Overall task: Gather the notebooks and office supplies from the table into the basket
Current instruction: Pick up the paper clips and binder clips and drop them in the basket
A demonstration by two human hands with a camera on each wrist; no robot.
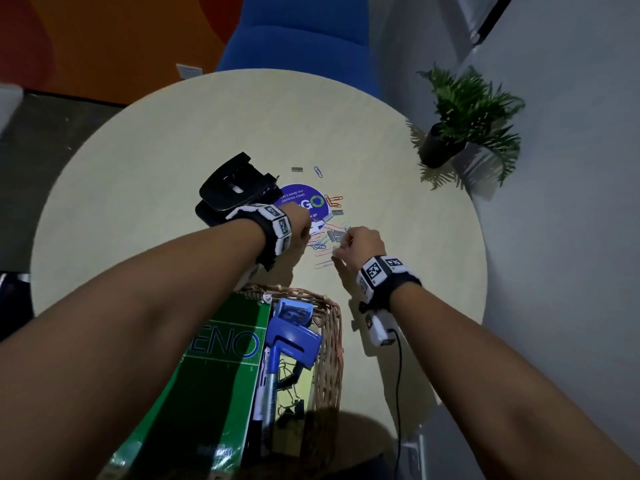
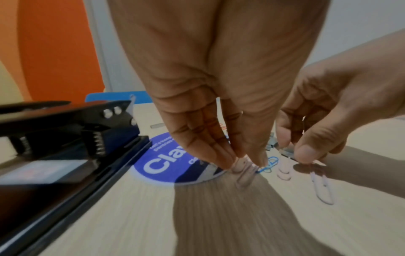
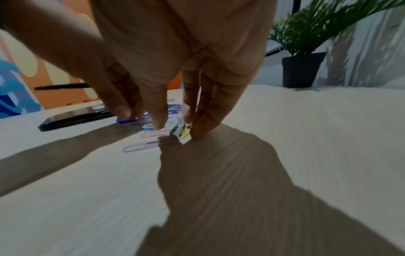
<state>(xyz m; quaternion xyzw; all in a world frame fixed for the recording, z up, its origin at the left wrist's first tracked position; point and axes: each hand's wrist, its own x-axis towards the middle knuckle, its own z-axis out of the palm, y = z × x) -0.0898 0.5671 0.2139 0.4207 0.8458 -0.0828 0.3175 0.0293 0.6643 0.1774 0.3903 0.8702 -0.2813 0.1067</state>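
Hands [image 1: 363, 245], two, over scattered paper clips [image 1: 320, 242].

Round purple sticker [image 1: 304, 204] on the tabletop [image 1: 173, 161], and its small white lines read "Let's keep our pantries clean"; below them, big letters end in "GO", the O drawn as a green ring, and a smaller "go" sits lower at the sticker's edge beside the left hand [image 1: 300, 224]. From the left wrist view, the same sticker shows a large white "Cla", the rest hidden behind fingers. Nearer than the sticker, the green notebook [image 1: 221, 368] in the basket [image 1: 329, 344] carries big letters "ENO", the O ringed in blue. The smaller print on it is too blurred to read.
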